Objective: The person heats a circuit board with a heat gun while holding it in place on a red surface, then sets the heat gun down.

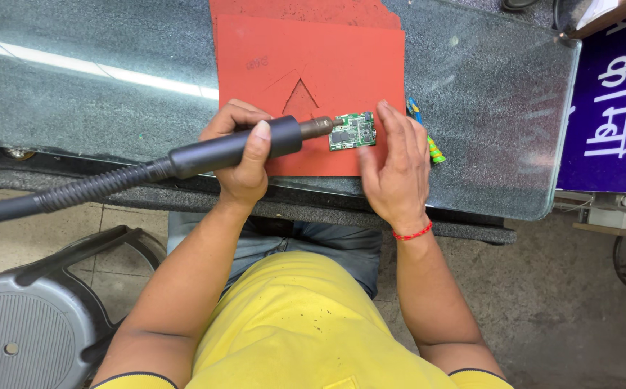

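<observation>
The green circuit board (352, 131) lies on my red mat (341, 65) on the glass counter (485, 94). My left hand (241, 155) is clenched round the black hot-air wand (233, 149), nozzle at the board's left edge. My right hand (395, 166) rests open, fingers flat, touching the board's right side.
</observation>
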